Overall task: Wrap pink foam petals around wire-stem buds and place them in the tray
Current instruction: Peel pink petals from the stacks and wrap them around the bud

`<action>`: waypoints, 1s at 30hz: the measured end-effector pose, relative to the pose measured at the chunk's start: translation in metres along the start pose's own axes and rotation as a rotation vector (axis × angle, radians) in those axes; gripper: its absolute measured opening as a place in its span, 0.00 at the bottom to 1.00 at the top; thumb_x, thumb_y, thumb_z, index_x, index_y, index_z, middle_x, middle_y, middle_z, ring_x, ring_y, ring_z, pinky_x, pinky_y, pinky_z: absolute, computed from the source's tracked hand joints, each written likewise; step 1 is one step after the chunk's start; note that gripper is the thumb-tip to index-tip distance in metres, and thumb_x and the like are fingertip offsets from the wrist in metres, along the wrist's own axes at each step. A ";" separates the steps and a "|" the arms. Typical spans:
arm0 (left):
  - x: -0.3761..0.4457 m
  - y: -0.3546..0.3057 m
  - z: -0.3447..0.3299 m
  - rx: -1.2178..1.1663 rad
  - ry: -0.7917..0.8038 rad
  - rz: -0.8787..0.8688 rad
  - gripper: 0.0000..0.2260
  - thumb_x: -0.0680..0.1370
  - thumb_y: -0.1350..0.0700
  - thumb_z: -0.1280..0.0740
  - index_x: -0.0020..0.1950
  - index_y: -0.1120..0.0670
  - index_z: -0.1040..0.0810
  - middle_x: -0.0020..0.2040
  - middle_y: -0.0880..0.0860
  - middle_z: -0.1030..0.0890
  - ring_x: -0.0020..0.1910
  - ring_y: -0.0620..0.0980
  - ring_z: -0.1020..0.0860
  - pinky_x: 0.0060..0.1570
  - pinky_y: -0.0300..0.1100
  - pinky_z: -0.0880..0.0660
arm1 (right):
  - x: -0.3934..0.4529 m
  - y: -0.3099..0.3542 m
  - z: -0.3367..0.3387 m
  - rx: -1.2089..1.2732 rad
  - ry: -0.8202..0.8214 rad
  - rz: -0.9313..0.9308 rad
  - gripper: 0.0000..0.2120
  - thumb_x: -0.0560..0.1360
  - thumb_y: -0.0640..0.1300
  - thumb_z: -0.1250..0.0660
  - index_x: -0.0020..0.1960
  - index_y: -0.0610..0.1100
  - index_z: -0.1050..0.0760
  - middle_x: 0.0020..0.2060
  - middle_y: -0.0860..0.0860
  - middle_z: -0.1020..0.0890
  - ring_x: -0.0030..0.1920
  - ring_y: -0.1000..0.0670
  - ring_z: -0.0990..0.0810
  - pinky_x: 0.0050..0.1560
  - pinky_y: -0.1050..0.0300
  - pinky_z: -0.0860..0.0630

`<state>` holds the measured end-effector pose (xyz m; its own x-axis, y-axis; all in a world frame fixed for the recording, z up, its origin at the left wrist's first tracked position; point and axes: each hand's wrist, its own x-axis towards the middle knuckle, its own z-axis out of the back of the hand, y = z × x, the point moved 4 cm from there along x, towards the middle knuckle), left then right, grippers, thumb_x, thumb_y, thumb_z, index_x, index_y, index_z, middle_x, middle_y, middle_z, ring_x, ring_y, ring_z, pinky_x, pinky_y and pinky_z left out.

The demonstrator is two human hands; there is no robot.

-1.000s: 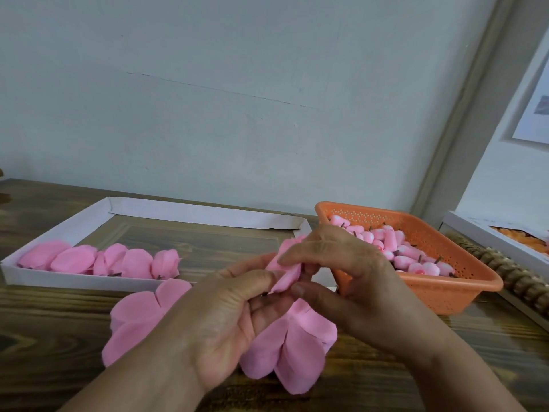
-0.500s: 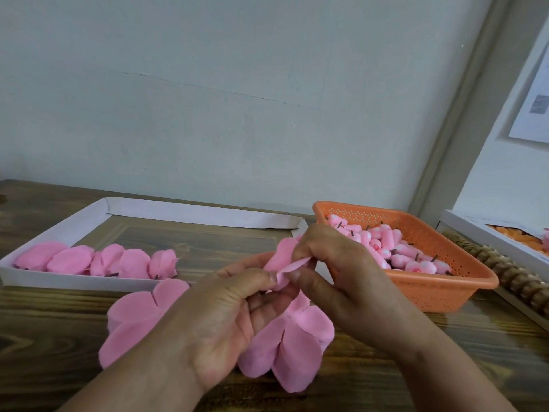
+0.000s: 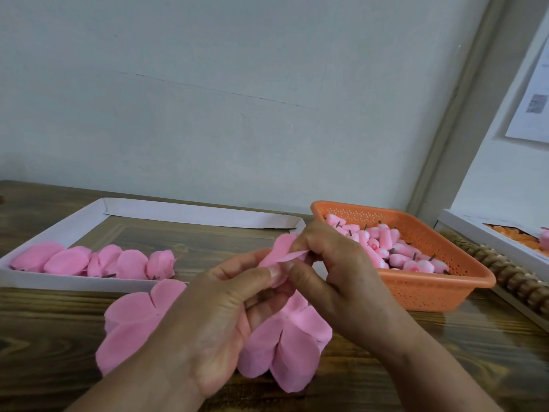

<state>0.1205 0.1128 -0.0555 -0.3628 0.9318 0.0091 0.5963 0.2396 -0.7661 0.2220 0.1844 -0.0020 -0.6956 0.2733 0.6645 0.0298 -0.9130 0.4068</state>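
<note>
Left hand (image 3: 225, 316) and right hand (image 3: 335, 272) both pinching pink foam petal (image 3: 282, 251) above wooden table (image 3: 445, 367), fingers curled around it. Loose petal sheets (image 3: 285, 346) lying beneath hands. Wrapped buds (image 3: 98, 263) sitting in white tray (image 3: 190, 211); unwrapped buds (image 3: 383, 248) filling orange basket (image 3: 430, 289).

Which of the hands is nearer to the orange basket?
Right. The right hand is just beside the orange basket's left wall; the left hand lies farther left.

Dark wood-grain tabletop (image 3: 416, 367) carries: shallow white cardboard tray (image 3: 193, 211) at back left, orange perforated plastic basket (image 3: 430, 289) on the right, flat pink foam petal sheets (image 3: 130, 316) lying loose at front centre, w/ a brown ridged wooden strip (image 3: 511, 278) along the right edge.
</note>
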 end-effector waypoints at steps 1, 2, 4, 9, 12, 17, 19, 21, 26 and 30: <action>0.000 0.001 0.000 0.001 -0.006 0.005 0.18 0.66 0.66 0.32 0.55 0.64 0.19 0.51 0.64 0.17 0.51 0.57 0.17 0.44 0.41 0.19 | 0.000 0.000 0.000 0.030 -0.021 -0.029 0.06 0.73 0.45 0.36 0.41 0.43 0.27 0.34 0.52 0.25 0.37 0.52 0.26 0.37 0.54 0.28; 0.000 0.002 0.000 -0.002 -0.004 0.012 0.17 0.67 0.66 0.32 0.56 0.64 0.19 0.52 0.64 0.17 0.52 0.57 0.18 0.44 0.40 0.19 | 0.000 -0.003 0.000 0.092 -0.067 -0.088 0.04 0.73 0.43 0.32 0.42 0.46 0.27 0.35 0.53 0.24 0.36 0.53 0.25 0.37 0.55 0.26; 0.000 0.002 -0.002 -0.021 0.007 0.016 0.18 0.68 0.66 0.33 0.57 0.64 0.20 0.52 0.62 0.17 0.51 0.55 0.17 0.44 0.39 0.19 | -0.001 -0.009 0.001 0.218 -0.230 -0.238 0.13 0.68 0.41 0.25 0.43 0.51 0.30 0.35 0.56 0.23 0.32 0.57 0.26 0.32 0.60 0.26; 0.001 -0.004 -0.002 -0.114 -0.036 -0.041 0.17 0.66 0.67 0.33 0.54 0.64 0.19 0.49 0.62 0.16 0.45 0.52 0.16 0.40 0.39 0.19 | -0.005 -0.025 0.000 0.376 -0.183 -0.517 0.21 0.57 0.58 0.22 0.38 0.46 0.27 0.26 0.52 0.25 0.26 0.53 0.28 0.27 0.59 0.30; 0.003 -0.007 -0.001 -0.125 -0.046 -0.068 0.18 0.65 0.66 0.34 0.54 0.64 0.19 0.49 0.63 0.16 0.45 0.53 0.16 0.41 0.40 0.19 | -0.006 -0.023 -0.014 0.543 0.106 -0.596 0.13 0.59 0.55 0.23 0.33 0.47 0.22 0.24 0.49 0.24 0.25 0.51 0.29 0.26 0.60 0.31; -0.001 -0.007 -0.004 -0.065 0.014 -0.072 0.15 0.63 0.66 0.33 0.47 0.61 0.16 0.48 0.61 0.15 0.41 0.50 0.16 0.38 0.37 0.19 | -0.002 -0.024 -0.013 0.741 0.037 -0.508 0.05 0.65 0.43 0.27 0.40 0.45 0.18 0.31 0.46 0.20 0.28 0.49 0.27 0.29 0.62 0.28; -0.002 -0.006 -0.005 -0.051 0.031 -0.062 0.16 0.63 0.66 0.33 0.49 0.62 0.16 0.49 0.61 0.16 0.43 0.52 0.15 0.40 0.38 0.19 | -0.002 -0.024 -0.012 0.809 0.034 -0.502 0.08 0.64 0.41 0.27 0.44 0.42 0.18 0.34 0.43 0.18 0.31 0.48 0.23 0.33 0.60 0.26; -0.002 -0.007 -0.006 -0.040 0.035 -0.056 0.18 0.64 0.66 0.33 0.54 0.63 0.18 0.51 0.61 0.16 0.46 0.53 0.16 0.42 0.38 0.19 | -0.002 -0.024 -0.012 0.861 0.041 -0.498 0.11 0.64 0.39 0.27 0.47 0.39 0.19 0.38 0.41 0.17 0.35 0.46 0.21 0.37 0.57 0.23; -0.003 -0.009 -0.008 -0.040 0.059 -0.058 0.20 0.66 0.64 0.33 0.58 0.62 0.19 0.54 0.60 0.17 0.52 0.53 0.17 0.53 0.40 0.23 | -0.001 -0.025 -0.008 1.044 0.023 -0.575 0.16 0.66 0.36 0.30 0.52 0.30 0.23 0.43 0.35 0.19 0.41 0.41 0.19 0.42 0.53 0.19; -0.003 -0.007 -0.007 -0.066 0.048 -0.028 0.22 0.62 0.64 0.30 0.56 0.62 0.18 0.53 0.61 0.16 0.47 0.52 0.16 0.44 0.39 0.19 | -0.001 -0.026 -0.003 1.059 -0.059 -0.593 0.20 0.62 0.33 0.28 0.53 0.29 0.25 0.43 0.37 0.19 0.41 0.43 0.19 0.44 0.54 0.20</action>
<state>0.1222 0.1104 -0.0461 -0.3459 0.9362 0.0620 0.6327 0.2816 -0.7214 0.2203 0.2071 -0.0149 -0.7674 0.6029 0.2181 0.3089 0.0495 0.9498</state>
